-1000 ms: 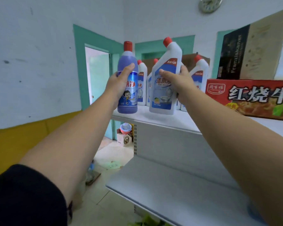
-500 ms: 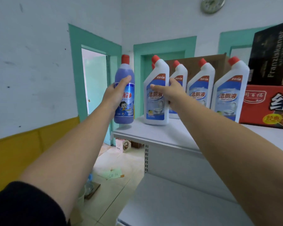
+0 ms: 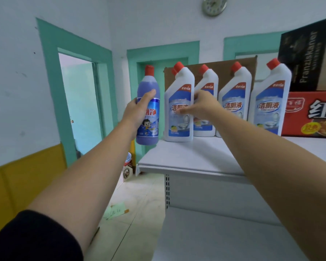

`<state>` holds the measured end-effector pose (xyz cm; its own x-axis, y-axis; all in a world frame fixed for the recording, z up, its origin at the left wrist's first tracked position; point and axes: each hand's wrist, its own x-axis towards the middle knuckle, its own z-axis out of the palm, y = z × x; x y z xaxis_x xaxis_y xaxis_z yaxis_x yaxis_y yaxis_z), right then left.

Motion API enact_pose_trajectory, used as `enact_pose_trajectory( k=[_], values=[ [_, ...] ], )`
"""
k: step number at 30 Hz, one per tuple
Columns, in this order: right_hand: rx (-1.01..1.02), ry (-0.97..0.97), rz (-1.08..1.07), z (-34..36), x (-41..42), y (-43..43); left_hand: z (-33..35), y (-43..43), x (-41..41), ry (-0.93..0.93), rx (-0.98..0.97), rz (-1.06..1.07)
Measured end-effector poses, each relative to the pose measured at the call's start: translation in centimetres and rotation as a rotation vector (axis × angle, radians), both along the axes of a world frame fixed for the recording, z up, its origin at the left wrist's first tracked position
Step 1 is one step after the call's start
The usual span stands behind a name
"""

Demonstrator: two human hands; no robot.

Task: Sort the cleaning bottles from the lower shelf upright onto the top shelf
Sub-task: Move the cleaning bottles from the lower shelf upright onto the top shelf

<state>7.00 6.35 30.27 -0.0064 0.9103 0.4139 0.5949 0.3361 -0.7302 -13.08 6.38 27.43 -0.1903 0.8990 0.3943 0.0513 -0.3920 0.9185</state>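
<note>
Gripping a purple bottle (image 3: 150, 129) round its middle, the left hand (image 3: 137, 110) holds it upright in the air, just off the left end of the top shelf (image 3: 186, 159) and not resting on it. The right hand (image 3: 199, 106) hovers with loose, uncurled fingers before the label of the leftmost white bottle (image 3: 179, 130), which stands upright on the shelf. Blur hides whether the fingertips touch it. Three more white bottles (image 3: 269, 106) stand upright in a row to its right, ending beside a red carton (image 3: 312, 113).
</note>
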Motion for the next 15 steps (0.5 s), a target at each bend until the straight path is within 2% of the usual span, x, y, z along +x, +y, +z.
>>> enact_pose_trajectory(
  k=[7,15],
  values=[
    [0.1,-0.007,-0.118,-1.0,-1.1,1.2,-0.3,0.8,0.9,0.05,0.017,-0.073],
    [0.111,0.015,-0.157,-1.7,-1.6,1.8,-0.3,1.2,1.4,-0.029,0.029,-0.155]
  ],
)
